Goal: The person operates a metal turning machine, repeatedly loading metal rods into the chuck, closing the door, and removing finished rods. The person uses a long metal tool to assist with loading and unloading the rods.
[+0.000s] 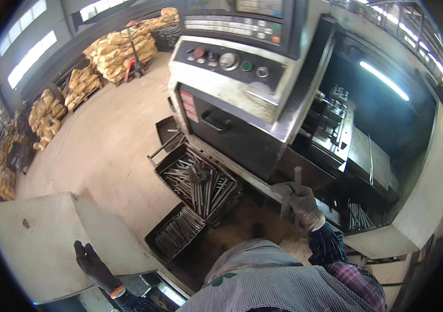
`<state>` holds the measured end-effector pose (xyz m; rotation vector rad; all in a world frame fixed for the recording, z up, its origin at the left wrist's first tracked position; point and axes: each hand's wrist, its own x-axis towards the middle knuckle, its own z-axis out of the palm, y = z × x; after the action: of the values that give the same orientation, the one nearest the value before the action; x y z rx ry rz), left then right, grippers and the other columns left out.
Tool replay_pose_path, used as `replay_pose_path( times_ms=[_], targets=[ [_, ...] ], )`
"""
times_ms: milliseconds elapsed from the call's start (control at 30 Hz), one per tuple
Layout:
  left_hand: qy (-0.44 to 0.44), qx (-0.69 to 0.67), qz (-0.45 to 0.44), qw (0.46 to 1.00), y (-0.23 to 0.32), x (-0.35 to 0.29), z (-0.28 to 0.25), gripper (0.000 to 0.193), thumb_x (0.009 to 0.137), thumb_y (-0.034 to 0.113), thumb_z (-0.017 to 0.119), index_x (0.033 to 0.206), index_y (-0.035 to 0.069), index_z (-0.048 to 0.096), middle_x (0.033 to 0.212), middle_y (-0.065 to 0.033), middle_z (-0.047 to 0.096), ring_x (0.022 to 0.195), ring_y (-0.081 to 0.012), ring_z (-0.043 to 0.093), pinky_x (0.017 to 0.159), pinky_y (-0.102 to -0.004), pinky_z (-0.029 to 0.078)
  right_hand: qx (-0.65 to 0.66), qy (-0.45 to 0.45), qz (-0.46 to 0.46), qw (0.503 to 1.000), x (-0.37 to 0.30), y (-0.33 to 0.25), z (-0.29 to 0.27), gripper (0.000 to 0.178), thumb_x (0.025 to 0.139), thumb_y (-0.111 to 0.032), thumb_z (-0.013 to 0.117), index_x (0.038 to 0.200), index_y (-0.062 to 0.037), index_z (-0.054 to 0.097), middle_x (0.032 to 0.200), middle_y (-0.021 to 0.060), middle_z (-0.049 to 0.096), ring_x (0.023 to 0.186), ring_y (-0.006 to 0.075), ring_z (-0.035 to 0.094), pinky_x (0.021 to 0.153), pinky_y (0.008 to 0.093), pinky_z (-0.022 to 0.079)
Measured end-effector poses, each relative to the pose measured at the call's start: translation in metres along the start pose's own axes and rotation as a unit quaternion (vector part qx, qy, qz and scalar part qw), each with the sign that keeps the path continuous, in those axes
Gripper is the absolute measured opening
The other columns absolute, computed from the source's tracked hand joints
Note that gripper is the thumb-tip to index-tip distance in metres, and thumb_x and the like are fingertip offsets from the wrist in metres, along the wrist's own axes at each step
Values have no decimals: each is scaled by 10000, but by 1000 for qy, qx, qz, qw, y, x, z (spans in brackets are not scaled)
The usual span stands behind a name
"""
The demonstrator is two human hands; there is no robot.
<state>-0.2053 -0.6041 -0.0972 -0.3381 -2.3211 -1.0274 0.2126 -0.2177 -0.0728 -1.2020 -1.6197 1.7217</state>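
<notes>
A CNC machine tool (414,218) occupies the right side, its door open on a lit work chamber with a tooling slide (336,132); stacked yellow sacks (120,54) stand far left. At near left lies a pale cabinet (34,229). The control panel (229,61) faces the worker from the machine's far end. Left of the machine's base sit two dark crates: the farther crate (229,204) holds loosely heaped rods, the nearer crate (189,243) a more orderly layer. The gloved left hand (92,266) is over the pale cabinet, fingers extended and grasping nothing visible; whether it touches the surface cannot be told. The gloved right hand (304,204) is closed around a metal rod (298,176), whose upper end projects roughly upright just outside the chamber opening. The step in hand is judged to be manual handling of this single rod beside the machine. The next move appears to call for a firm right-hand grip, control of the rod's tilt, and clearance of its projecting end from the door frame.
</notes>
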Motion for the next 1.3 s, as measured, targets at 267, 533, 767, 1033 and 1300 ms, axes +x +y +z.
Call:
replay_pose_path(
  times_ms=[267,533,767,1033,1300],
  targets=[
    [-148,-115,-10,982,113,-56,90,421,1035,190,601,1390,-34,565,1347,-168,619,1225,-276,611,1038,-380,485,213,123,-337,909,0,-6,-122,615,1078,-499,427,1287,54,599,664,104,653,561,199,640,512,347,505],
    [-445,-392,223,774,389,-189,145,391,957,138,688,1312,-14,623,1319,-131,658,1139,-239,663,954,-355,539,525,-79,-407,743,25,-7,-214,637,1031,-587,448,1474,-134,509,1173,136,725,1050,273,691,978,488,475],
    [-677,-288,472,486,558,-299,171,486,913,200,759,1359,72,615,1187,-171,709,1119,-312,696,932,-377,581,535,-29,-363,763,30,4,-250,617,1051,-561,407,1481,-127,494,1272,155,683,1197,309,640,1102,526,444],
    [-579,-363,521,512,605,-294,205,384,820,191,814,1186,105,736,1030,-117,746,920,-273,735,795,-366,607,294,182,-229,910,-12,29,-312,797,977,-687,465,1399,-15,534,1126,222,696,991,315,700,793,422,605],
    [-634,-362,474,493,609,-274,230,461,798,144,849,1233,104,702,1085,-82,737,936,-210,735,798,-341,614,315,223,-132,913,-48,51,-320,464,1002,-385,650,1183,43,670,1019,240,741,712,185,684,615,275,547]
  ],
)
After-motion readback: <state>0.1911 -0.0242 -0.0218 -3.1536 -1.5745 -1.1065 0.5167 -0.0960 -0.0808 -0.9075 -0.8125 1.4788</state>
